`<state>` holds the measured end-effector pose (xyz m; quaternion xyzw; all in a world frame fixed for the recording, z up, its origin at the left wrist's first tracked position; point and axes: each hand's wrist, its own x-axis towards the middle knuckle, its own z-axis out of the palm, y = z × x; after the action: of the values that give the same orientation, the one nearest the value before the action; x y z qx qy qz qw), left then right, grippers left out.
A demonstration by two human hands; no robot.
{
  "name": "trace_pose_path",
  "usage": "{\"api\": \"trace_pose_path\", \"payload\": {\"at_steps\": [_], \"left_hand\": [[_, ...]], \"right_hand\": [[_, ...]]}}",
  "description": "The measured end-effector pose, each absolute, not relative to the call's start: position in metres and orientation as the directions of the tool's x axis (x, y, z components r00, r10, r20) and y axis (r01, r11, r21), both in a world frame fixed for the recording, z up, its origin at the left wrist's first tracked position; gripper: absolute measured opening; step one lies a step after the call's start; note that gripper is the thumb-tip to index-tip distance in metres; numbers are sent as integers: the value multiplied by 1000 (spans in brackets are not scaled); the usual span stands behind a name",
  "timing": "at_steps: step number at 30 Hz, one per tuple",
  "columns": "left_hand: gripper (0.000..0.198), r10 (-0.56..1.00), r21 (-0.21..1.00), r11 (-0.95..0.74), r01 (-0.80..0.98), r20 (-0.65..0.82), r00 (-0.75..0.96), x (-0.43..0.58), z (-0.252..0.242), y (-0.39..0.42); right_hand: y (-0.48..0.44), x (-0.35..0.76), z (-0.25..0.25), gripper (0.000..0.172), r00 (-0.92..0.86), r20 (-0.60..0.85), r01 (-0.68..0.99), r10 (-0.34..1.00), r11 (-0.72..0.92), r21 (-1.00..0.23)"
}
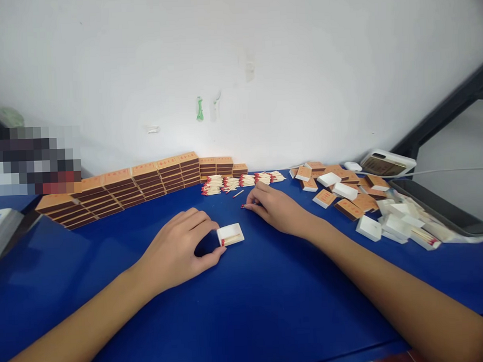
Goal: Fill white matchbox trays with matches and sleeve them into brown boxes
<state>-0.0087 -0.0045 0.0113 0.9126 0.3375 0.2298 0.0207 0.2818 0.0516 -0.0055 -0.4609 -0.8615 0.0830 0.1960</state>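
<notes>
Many matchboxes (pixel 168 175) beyond the white tray (pixel 228 232) bear red print (pixel 325 197), illegibly small.

Bare hands (pixel 180 249), slender forearms (pixel 96 320) seemingly uncovered throughout

A blue bench (pixel 238 308) is spreading across the scene; stacked matchboxes (pixel 148 184) are standing along its far left, piles of red-tipped matches (pixel 247 181) are lying at the far middle, an open white tray (pixel 230 234) is sitting near the centre, and loose matchboxes (pixel 349 209) and white boxes (pixel 397 225) are lying jumbled on the right
</notes>
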Motion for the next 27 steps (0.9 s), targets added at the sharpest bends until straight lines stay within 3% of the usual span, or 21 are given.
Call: {"api": "trace_pose_path", "payload": {"at_steps": [20,27], "left_hand": [[20,621,185,-774,606,410,668,-9,11,-4],[20,626,179,-767,616,418,658,-9,10,-4]], "right_hand": [[53,285,-3,11,-486,222,783,845,534,-319],[26,264,16,11,-529,246,698,812,581,-419]]}}
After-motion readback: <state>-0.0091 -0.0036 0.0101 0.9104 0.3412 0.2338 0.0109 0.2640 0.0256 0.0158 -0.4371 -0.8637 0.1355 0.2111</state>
